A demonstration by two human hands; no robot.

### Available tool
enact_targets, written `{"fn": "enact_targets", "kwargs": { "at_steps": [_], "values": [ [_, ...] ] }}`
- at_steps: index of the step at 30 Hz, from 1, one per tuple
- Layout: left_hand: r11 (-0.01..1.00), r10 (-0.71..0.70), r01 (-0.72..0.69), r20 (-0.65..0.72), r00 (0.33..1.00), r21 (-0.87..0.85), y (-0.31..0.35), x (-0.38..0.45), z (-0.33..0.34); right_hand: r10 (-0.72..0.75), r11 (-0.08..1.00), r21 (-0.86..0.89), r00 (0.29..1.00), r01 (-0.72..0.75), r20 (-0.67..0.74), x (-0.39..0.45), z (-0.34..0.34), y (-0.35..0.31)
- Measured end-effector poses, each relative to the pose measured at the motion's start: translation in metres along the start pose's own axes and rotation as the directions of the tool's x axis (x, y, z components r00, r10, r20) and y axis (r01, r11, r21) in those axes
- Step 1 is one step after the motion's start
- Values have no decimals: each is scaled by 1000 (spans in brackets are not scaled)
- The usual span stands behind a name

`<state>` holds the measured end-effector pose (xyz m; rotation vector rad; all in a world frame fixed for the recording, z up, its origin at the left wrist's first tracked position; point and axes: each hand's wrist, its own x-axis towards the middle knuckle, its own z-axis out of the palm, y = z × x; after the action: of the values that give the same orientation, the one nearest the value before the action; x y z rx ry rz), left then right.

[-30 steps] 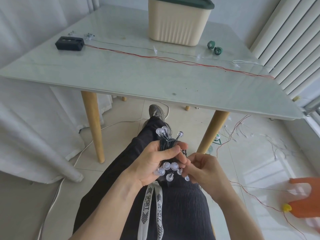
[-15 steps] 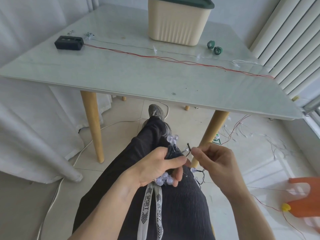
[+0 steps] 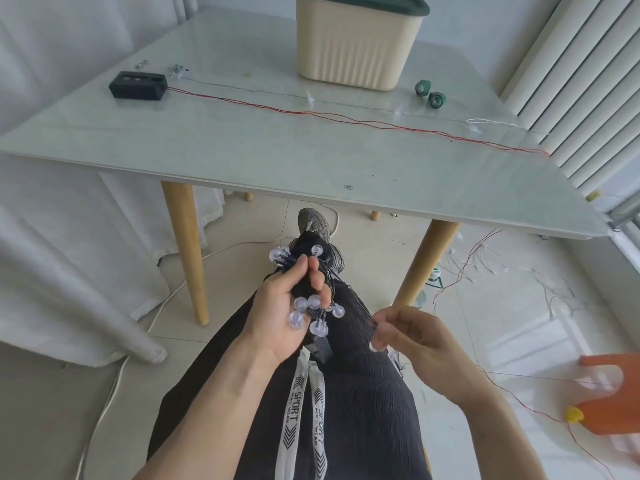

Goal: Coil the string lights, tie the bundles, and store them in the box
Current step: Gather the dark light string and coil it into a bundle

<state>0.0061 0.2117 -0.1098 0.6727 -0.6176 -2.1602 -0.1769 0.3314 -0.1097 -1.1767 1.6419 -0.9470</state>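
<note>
A person's left hand (image 3: 289, 308) gripped a coiled bundle of string lights (image 3: 308, 299) above their lap, with about seven clear round bulbs showing. The right hand (image 3: 412, 337) pinched a thin dark wire (image 3: 349, 301) running from the bundle. On the table (image 3: 242, 150) stood one cream box (image 3: 356, 46), one black battery pack (image 3: 138, 85) and two green rolls (image 3: 429, 94).
</note>
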Motion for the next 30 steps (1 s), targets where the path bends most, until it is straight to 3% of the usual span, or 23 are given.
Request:
{"fn": "enact_targets", "kwargs": {
  "at_steps": [5,9,14,19,21,24,27,30],
  "values": [
    [999,35,-36,-61,998,-29,0,0,2,103,995,-4,995,-103,7,-2,9,1],
    [994,65,-72,-85,994,-83,11,-1,-2,173,955,-237,984,-177,-39,-4,3,5],
    [1000,-9,9,-1,1000,0,7,-3,0,-56,978,-208,975,10,-214,-10,-1,-7],
    [993,-73,54,170,983,109,-5,-8,11,-29,973,-226,996,46,81,-21,7,-37],
    [982,-125,86,235,964,169,-8,-10,13,-47,976,-205,994,68,103,-24,7,-48],
    [945,-256,199,210,944,259,-13,-11,12,-152,983,-104,988,152,-1,-25,5,-56],
    [910,-382,302,290,878,284,-17,-12,13,-262,953,-202,951,227,-165,-21,1,-51],
    [868,-455,302,390,800,394,-14,-15,15,-304,920,-311,934,238,-186,-15,1,-40]
  ]
}}
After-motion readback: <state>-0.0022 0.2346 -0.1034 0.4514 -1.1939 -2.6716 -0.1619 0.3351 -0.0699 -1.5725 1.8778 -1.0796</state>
